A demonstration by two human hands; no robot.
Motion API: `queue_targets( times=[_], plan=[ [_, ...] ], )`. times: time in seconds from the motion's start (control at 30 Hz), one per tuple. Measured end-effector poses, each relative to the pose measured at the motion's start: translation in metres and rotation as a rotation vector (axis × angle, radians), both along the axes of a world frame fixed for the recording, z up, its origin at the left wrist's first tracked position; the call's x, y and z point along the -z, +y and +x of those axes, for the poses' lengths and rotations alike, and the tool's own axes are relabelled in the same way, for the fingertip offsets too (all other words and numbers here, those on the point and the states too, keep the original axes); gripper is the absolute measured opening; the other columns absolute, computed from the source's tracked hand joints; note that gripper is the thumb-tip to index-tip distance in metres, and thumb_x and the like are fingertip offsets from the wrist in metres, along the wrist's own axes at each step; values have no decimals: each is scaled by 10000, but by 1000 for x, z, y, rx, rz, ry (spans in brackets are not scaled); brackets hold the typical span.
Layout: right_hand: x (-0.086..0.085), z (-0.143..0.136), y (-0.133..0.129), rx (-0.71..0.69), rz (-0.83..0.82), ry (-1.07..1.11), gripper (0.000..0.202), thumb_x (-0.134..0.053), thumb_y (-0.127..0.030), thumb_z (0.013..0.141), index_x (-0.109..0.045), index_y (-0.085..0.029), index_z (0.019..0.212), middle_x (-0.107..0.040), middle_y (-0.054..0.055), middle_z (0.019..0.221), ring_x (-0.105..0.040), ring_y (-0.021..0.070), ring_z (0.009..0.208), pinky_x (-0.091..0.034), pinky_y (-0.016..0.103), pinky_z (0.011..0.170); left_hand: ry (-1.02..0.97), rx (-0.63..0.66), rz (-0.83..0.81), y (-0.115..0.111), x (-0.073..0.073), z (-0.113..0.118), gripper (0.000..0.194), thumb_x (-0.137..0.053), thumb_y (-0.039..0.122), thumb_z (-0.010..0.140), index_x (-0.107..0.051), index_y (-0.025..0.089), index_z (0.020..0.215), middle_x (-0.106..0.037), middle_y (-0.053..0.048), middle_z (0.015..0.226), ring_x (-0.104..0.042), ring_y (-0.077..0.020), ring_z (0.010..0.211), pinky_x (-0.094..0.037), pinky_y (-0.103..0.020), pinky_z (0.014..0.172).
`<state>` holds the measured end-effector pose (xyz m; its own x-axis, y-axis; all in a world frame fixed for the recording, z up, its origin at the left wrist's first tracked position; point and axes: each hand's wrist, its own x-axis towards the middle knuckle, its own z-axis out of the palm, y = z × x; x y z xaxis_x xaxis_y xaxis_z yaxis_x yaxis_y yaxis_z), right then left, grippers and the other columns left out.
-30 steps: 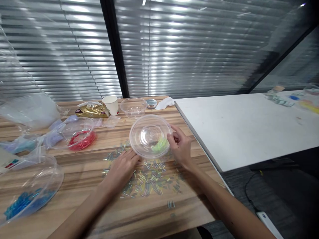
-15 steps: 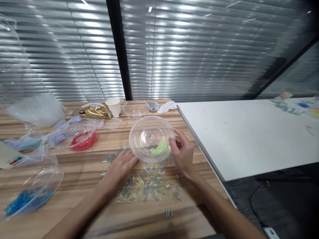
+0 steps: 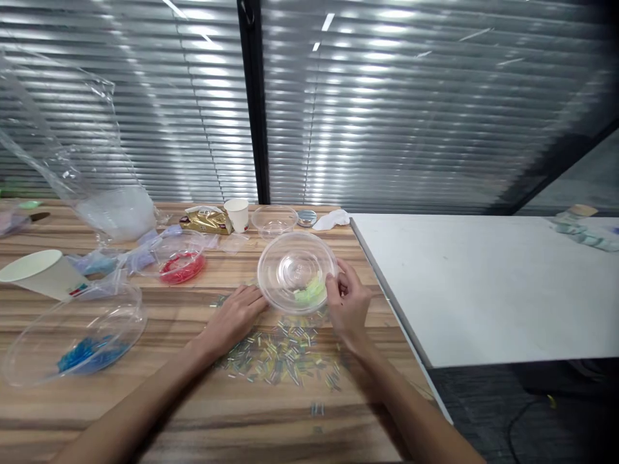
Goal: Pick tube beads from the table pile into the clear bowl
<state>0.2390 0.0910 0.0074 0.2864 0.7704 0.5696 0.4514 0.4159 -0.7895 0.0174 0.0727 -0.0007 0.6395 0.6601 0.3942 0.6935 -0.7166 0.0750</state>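
A clear plastic bowl point(image 3: 296, 270) sits tilted on the wooden counter point(image 3: 193, 412), its open mouth tipped toward the camera, with a small heap of pale green beads point(image 3: 309, 293) in its lower right part. The right hand point(image 3: 349, 304) grips the bowl's right rim: its fingers point(image 3: 333, 283) are curled and pinched on the edge, thumb on the near side. The left hand point(image 3: 232, 317) lies flat on the counter at the bowl's lower left, fingers loosely spread and extended, their tips touching or just beside the rim; it holds nothing. Between and below the two hands, a scatter of small tube beads point(image 3: 280, 354), mostly clear and yellowish, is spread over the wood, reaching up to the bowl's near edge.

Farther left stand a bowl with red beads point(image 3: 181, 265) and a larger bowl with blue beads point(image 3: 77, 335). A paper cup point(image 3: 36, 274) lies on its side near the left edge. Behind the held bowl are a smaller empty bowl point(image 3: 274, 221), an upright paper cup point(image 3: 237, 214) and a gold packet point(image 3: 206, 222). A white table point(image 3: 483, 283) adjoins the counter on the right.
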Motion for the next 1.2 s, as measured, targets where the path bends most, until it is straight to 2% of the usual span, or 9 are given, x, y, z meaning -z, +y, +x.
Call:
queue_targets(
  times=[0.13,0.3,0.53,0.73,0.97,1.2],
  plan=[
    [2,3,3,53,39,-107,306,-478,-248,803,-646,-95,1009,-376,-78,484,-347,85,435,-352,218,486,-18,28,-6,-2,-2,2,227,-346,140,973,-572,156,989,-622,-56,893,-542,-200,814,-362,-311,707],
    [3,8,6,77,49,-178,305,-465,-236,812,-641,-101,1022,-390,-74,487,-356,94,438,-340,220,481,-51,61,-14,0,1,0,225,-359,103,959,-560,169,1034,-620,-51,939,-529,-197,856,-351,-317,755],
    [4,13,6,124,80,-262,305,-458,-229,828,-635,-100,1040,-404,-70,494,-382,101,444,-343,221,485,-47,72,34,5,2,0,196,-385,109,949,-577,141,926,-599,-53,833,-504,-205,786,-354,-326,732],
    [9,14,6,146,162,-372,316,-443,-235,837,-640,-104,1047,-445,-60,489,-374,96,416,-354,221,483,-59,87,11,2,-1,4,204,-379,138,967,-581,150,996,-612,-57,885,-513,-196,802,-358,-330,762],
    [11,15,6,178,125,-366,331,-438,-266,838,-640,-126,1058,-448,-57,483,-387,100,422,-361,225,484,-83,80,-25,7,2,-1,184,-419,97,934,-596,143,957,-613,-53,847,-531,-196,797,-374,-323,741],
    [8,13,3,169,159,-335,314,-453,-239,834,-647,-113,1047,-441,-60,477,-389,96,421,-350,221,475,-118,139,-27,-1,-10,4,232,-382,128,968,-601,146,893,-630,-47,877,-540,-180,824,-362,-311,764]
  ],
)
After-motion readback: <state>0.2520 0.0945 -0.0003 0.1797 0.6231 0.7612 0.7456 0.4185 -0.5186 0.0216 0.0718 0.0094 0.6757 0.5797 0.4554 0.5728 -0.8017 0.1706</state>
